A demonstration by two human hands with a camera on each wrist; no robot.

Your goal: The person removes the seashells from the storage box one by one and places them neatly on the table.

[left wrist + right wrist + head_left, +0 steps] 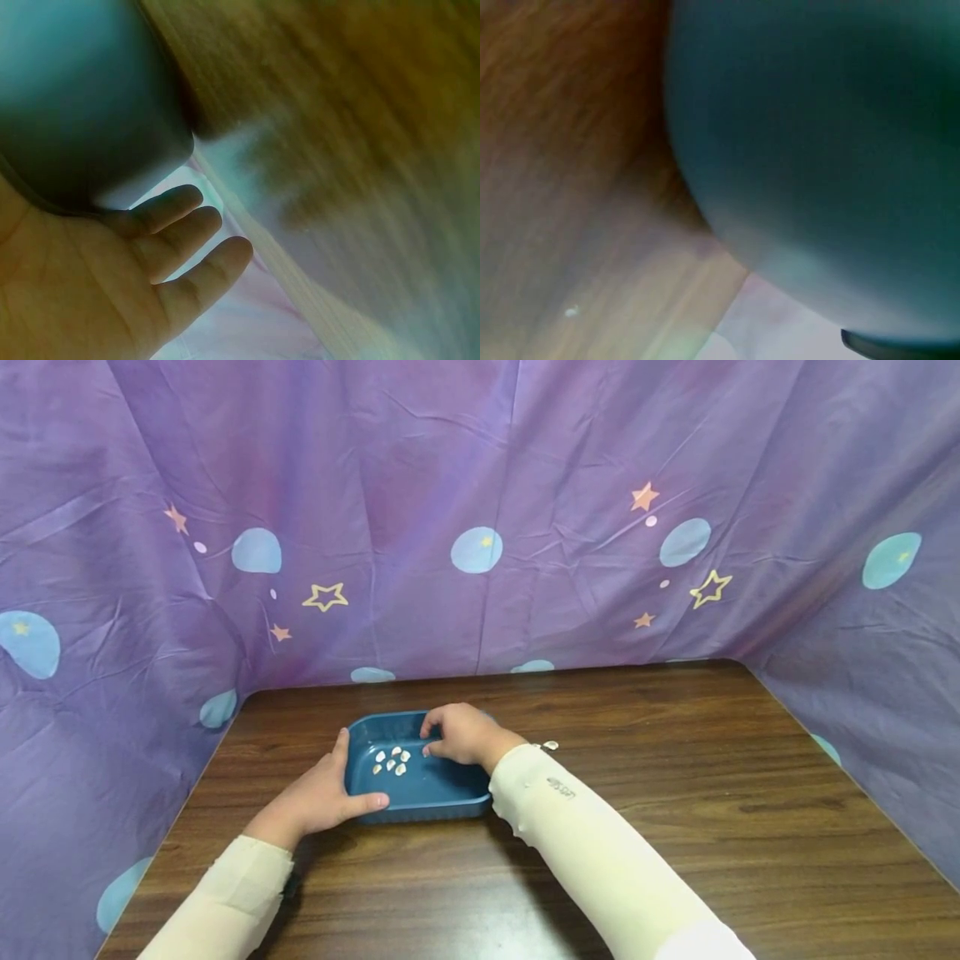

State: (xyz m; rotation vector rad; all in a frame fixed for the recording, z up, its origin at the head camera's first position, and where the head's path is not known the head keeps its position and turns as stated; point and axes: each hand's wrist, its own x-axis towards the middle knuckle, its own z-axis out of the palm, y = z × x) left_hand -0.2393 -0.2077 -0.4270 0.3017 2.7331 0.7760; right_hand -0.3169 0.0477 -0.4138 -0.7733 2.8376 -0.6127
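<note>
A blue rectangular tray (442, 812) rests on the table, and several small white shell-like pieces (391, 765) lie in its left half. My left hand (322, 795) touches the tray's left side, its thumb stretched along the near rim. In the left wrist view, straight fingers (202, 274) spread beside the tray's dark wall (90, 112). My right hand (467, 735) reaches over the tray from the right. Its thumb and index finger are bent downward with a gap between them, and no piece shows clearly there. The right wrist view shows the tray wall (802, 165) but no fingers.
Another small white piece (551, 745) lies on the wooden table (675, 793), right of the tray and beside my right sleeve (592, 835). A purple curtain (405, 510) with stars and blue shapes hangs behind the table and along both sides.
</note>
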